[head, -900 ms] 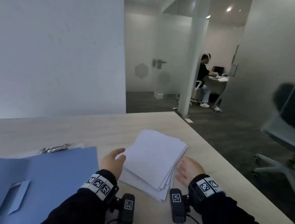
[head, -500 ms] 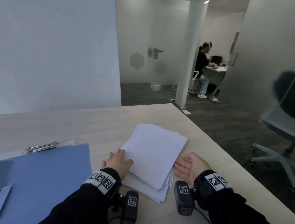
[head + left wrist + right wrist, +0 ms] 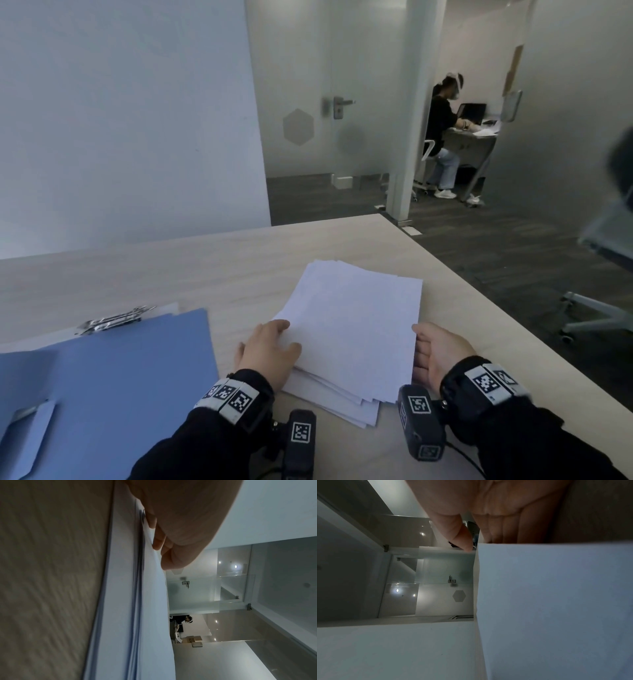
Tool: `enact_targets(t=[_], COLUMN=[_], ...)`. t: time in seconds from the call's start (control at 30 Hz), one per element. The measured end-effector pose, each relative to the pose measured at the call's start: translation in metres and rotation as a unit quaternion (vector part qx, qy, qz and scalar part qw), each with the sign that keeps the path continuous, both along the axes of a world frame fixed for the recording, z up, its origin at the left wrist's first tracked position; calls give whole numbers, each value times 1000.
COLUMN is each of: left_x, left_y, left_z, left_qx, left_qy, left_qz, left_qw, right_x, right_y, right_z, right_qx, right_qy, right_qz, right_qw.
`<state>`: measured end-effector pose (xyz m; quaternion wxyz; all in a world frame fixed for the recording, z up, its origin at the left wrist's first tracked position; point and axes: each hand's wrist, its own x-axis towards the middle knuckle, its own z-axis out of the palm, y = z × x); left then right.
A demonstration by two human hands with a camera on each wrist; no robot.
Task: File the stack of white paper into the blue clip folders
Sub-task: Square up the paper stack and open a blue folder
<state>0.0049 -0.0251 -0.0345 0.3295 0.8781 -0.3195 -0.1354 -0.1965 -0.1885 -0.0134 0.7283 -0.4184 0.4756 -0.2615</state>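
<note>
A loose stack of white paper (image 3: 352,329) lies on the wooden table (image 3: 205,270), its upper sheets skewed over the lower ones. My left hand (image 3: 274,346) grips the left edge of the upper sheets, thumb on top. In the left wrist view my left hand's curled fingers (image 3: 159,543) lift those sheets off the stack of white paper (image 3: 123,601). My right hand (image 3: 428,349) stands at the right edge. Its straight fingers (image 3: 501,531) run behind the paper (image 3: 556,601), and the thumb is clear above. An open blue clip folder (image 3: 102,394) with a metal clip (image 3: 113,320) lies to the left.
The table's right edge (image 3: 513,346) runs diagonally just right of my right hand. Beyond it stands an office chair (image 3: 609,308) on dark floor. A person (image 3: 442,137) sits at a desk far back behind a glass wall. A pocket (image 3: 30,435) sits inside the folder.
Both hands have closed in on the sides of the paper. The upper sheets turned clockwise and squared up. My right fingers slid in at the right edge.
</note>
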Motion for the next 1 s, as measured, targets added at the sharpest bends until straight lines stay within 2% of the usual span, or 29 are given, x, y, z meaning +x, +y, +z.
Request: enact_targets(t=[0.13,0.27,0.53,0.67,0.8,1.0], left_x=[-4,-8,-7,-5,-7,-4], left_y=[2,7,8,6,9,8], left_z=[3,9,5,1,4,1], left_qx=[7,-32,-55,-32,-45,-47], left_qy=[9,22,39,33,41,51], left_qz=[-10,8,5,-7,-2,-6], left_qw=[1000,999,998,999,998,998], right_x=[0,-2,-2,-2,-1,4], right_y=[2,3,4,2,-1,-12], right_z=[3,4,5,4,0,0], right_qx=[-4,-5,0,2,-2,-14], right_qy=[5,13,26,31,34,109], right_qz=[2,2,-9,-8,-3,14], right_qw=[1000,1000,1000,999,999,994])
